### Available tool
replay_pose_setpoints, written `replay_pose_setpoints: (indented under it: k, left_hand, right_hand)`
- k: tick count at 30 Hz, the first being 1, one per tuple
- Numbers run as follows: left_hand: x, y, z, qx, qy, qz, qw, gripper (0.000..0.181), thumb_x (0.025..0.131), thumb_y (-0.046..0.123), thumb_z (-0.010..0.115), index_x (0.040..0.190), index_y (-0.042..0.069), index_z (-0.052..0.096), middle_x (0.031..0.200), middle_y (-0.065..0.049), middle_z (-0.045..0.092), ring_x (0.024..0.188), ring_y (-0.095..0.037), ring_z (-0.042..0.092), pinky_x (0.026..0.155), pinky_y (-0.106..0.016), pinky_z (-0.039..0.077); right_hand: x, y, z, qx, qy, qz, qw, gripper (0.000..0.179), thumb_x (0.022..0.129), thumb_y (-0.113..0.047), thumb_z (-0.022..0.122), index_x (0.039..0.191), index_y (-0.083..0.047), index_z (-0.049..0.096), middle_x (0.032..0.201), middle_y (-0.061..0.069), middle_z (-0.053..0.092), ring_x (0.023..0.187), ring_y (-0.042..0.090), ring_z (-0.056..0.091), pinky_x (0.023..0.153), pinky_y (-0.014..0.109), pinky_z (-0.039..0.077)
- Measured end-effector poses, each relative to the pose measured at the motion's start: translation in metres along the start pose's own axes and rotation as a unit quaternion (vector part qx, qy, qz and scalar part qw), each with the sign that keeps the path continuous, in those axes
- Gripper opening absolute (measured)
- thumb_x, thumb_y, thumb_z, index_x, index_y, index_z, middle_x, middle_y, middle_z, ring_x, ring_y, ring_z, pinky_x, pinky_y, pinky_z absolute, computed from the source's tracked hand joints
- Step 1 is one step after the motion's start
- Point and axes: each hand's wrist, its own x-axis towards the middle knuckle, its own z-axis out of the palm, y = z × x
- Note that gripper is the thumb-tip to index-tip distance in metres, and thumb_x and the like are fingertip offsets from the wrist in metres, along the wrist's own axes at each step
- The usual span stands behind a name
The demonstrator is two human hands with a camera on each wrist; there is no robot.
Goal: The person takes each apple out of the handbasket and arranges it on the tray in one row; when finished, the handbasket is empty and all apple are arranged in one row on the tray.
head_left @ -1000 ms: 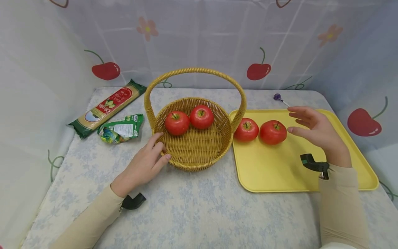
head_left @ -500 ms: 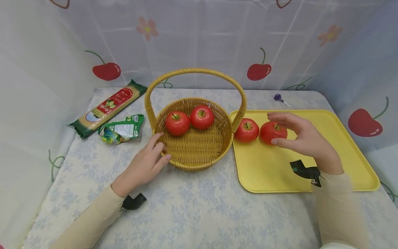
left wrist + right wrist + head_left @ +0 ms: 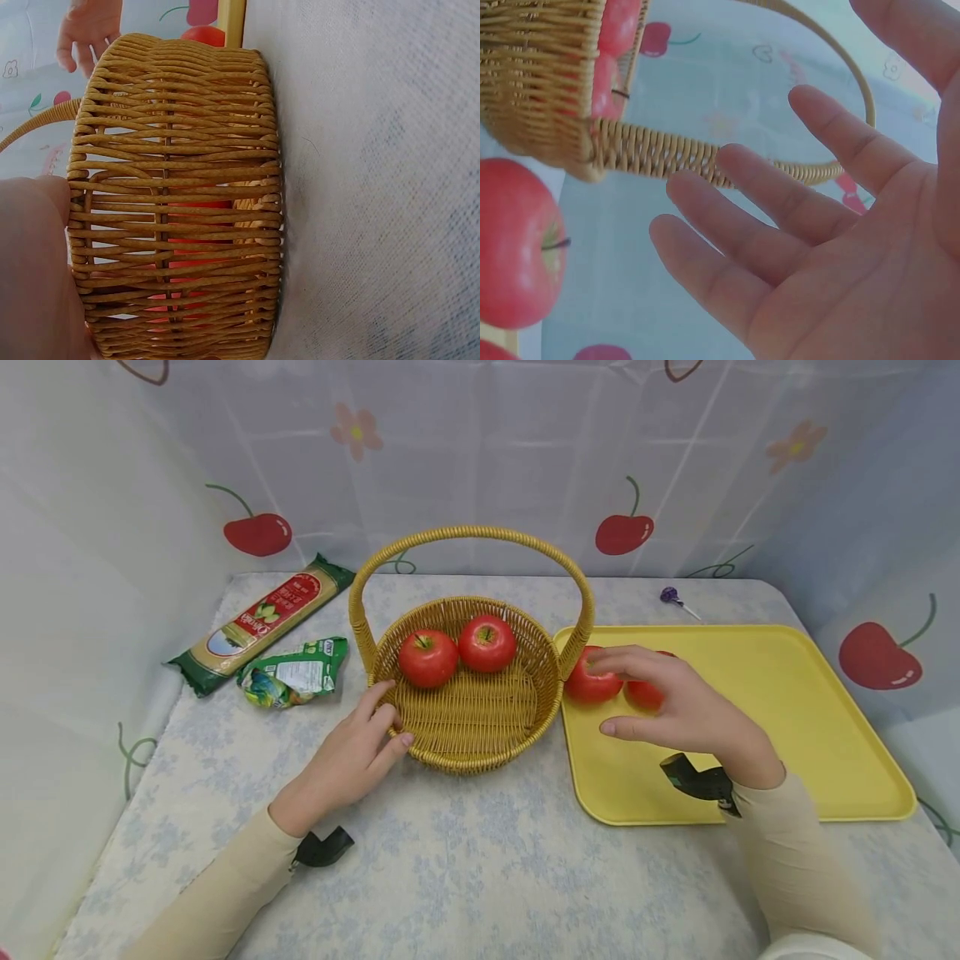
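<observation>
My left hand (image 3: 345, 760) holds the left front rim of a yellow wicker basket (image 3: 465, 760) that has a tall arched handle. Two red apples lie in it, a left apple (image 3: 428, 658) and a right apple (image 3: 487, 643). In the left wrist view the basket's woven side (image 3: 172, 165) fills the middle. My right hand (image 3: 675, 702) is spread above two more red apples on a yellow tray (image 3: 795, 735). It partly covers the nearer-basket apple (image 3: 588, 681) and mostly hides the other apple (image 3: 643, 695). The right wrist view shows the palm (image 3: 840, 277) with nothing in it.
A long pasta packet (image 3: 262, 622) and a crumpled green snack bag (image 3: 296, 672) lie at the left. Behind the tray sits a purple lollipop (image 3: 670, 596). A cherry-printed curtain (image 3: 480, 460) hangs along the back, and a floral cloth (image 3: 480, 868) covers the table.
My right hand has moved left from the tray's right part, passing over the right-hand apple toward the one beside the basket. The left hand stays on the basket rim.
</observation>
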Motion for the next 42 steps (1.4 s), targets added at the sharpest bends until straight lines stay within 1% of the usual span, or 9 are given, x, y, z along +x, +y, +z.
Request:
replay_pose_setpoints:
  k: [3,7,14,19,22,28,31,38,42]
  left_hand:
    - [0.000,0.001,0.000,-0.002,0.000,-0.001,1.0000,0.018,0.105,0.026,0.056,0.095,0.011,0.054,0.157,-0.025,0.035,0.115,-0.043,0.064,0.083,-0.048,0.050]
    - [0.000,0.001,-0.001,-0.002,-0.001,-0.002,1.0000,0.020,0.105,0.029,0.056,0.096,0.011,0.053,0.157,-0.026,0.035,0.117,-0.043,0.063,0.085,-0.049,0.051]
    - [0.000,0.001,-0.001,-0.001,-0.001,-0.001,1.0000,0.021,0.105,0.029,0.055,0.096,0.011,0.053,0.157,-0.025,0.035,0.119,-0.044,0.062,0.086,-0.049,0.051]
    - [0.000,0.000,0.001,0.001,0.003,0.004,1.0000,0.025,0.106,0.033,0.053,0.096,0.010,0.054,0.156,-0.026,0.036,0.115,-0.044,0.064,0.083,-0.049,0.051]
    - [0.000,0.000,0.001,0.002,0.003,0.006,1.0000,0.025,0.107,0.033,0.052,0.096,0.010,0.053,0.156,-0.026,0.036,0.112,-0.043,0.065,0.082,-0.048,0.051]
    - [0.000,0.002,0.000,0.002,0.002,0.003,1.0000,0.021,0.105,0.029,0.054,0.095,0.011,0.053,0.157,-0.026,0.035,0.109,-0.042,0.065,0.080,-0.047,0.050]
    - [0.000,0.002,0.000,0.000,0.004,0.002,1.0000,0.019,0.105,0.027,0.055,0.095,0.011,0.053,0.157,-0.026,0.036,0.108,-0.042,0.065,0.079,-0.046,0.050]
    - [0.000,0.002,-0.001,-0.001,0.001,0.001,1.0000,0.016,0.104,0.024,0.056,0.095,0.011,0.054,0.156,-0.026,0.036,0.113,-0.042,0.064,0.081,-0.047,0.050]
    - [0.000,0.002,-0.001,-0.002,-0.001,0.001,1.0000,0.018,0.104,0.026,0.056,0.095,0.011,0.053,0.157,-0.026,0.035,0.114,-0.043,0.064,0.082,-0.047,0.050]
  right_hand:
    - [0.006,-0.005,0.004,-0.006,-0.012,0.001,0.9999,0.059,0.078,-0.007,0.087,0.132,-0.012,0.064,0.142,0.013,0.061,0.138,0.002,0.049,0.111,0.010,0.033]
    - [0.015,-0.009,0.011,-0.023,-0.026,0.006,0.9994,0.053,0.082,-0.012,0.085,0.131,-0.013,0.065,0.141,0.011,0.061,0.136,0.018,0.052,0.110,0.011,0.034]
    - [0.032,-0.011,0.027,-0.032,-0.035,0.008,0.9988,0.048,0.086,-0.016,0.082,0.131,-0.012,0.065,0.144,0.009,0.060,0.136,0.026,0.053,0.107,0.045,0.046]
    - [0.047,-0.013,0.039,-0.027,-0.036,0.006,0.9990,0.050,0.086,-0.020,0.081,0.132,-0.010,0.064,0.143,0.009,0.060,0.129,0.025,0.057,0.098,0.047,0.052]
    - [0.055,-0.014,0.047,-0.020,-0.035,0.028,0.9988,0.052,0.088,-0.024,0.080,0.136,-0.012,0.062,0.142,0.006,0.061,0.127,0.023,0.058,0.097,0.048,0.052]
    - [0.072,-0.015,0.063,-0.011,-0.025,0.081,0.9963,0.060,0.090,-0.027,0.077,0.143,-0.010,0.054,0.144,0.007,0.058,0.131,0.026,0.055,0.110,0.050,0.045]
    - [0.081,-0.017,0.071,-0.018,-0.017,0.111,0.9935,0.069,0.089,-0.031,0.077,0.148,-0.009,0.049,0.151,0.009,0.052,0.137,0.030,0.051,0.112,0.051,0.043]
    - [0.099,-0.011,0.084,-0.011,-0.021,0.176,0.9841,0.087,0.090,-0.035,0.074,0.160,-0.010,0.028,0.166,0.012,0.031,0.155,0.031,0.026,0.120,0.056,0.031]
    - [0.106,-0.004,0.088,-0.001,-0.024,0.196,0.9803,0.091,0.089,-0.035,0.073,0.161,-0.011,0.023,0.167,0.014,0.025,0.155,0.033,0.024,0.121,0.058,0.029]
